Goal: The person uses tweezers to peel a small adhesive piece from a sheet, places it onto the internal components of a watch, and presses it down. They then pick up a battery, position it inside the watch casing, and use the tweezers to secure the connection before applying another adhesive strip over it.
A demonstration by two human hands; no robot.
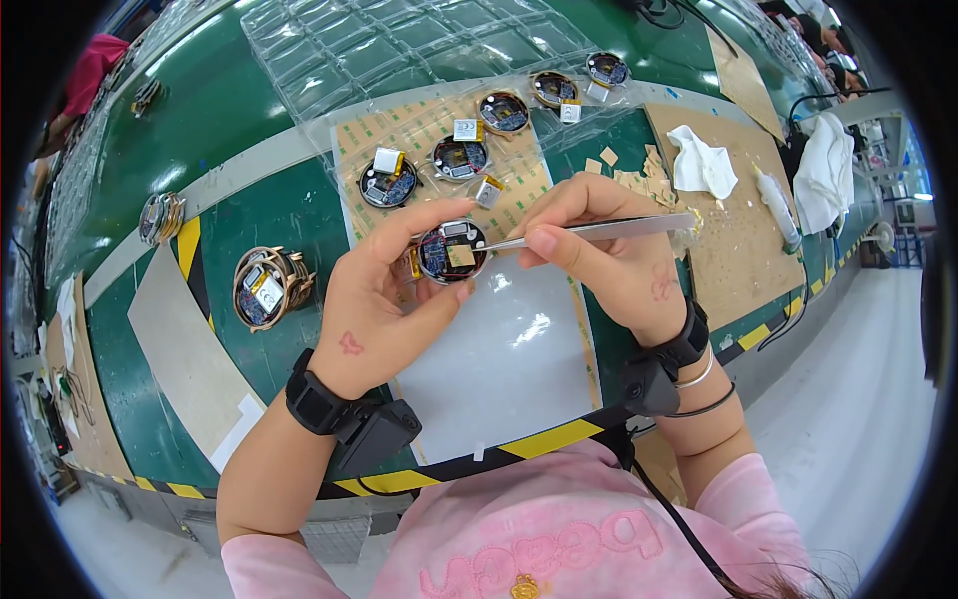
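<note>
My left hand is closed round the rim of a round watch case with a circuit board inside. A small tan square pad lies on that board. In my right hand a pair of metal tweezers is pinched, its tips at the edge of the pad; whether they grip it I cannot tell. Beyond my hands, several similar watch cases with small silver batteries run in a slanting row. Left of my left hand stands a stack of watch cases.
A white sheet lies below my hands, a printed adhesive sheet beyond. To the right, a brown board bears tan squares, a white cloth and a white tube. Clear plastic trays lie at the back.
</note>
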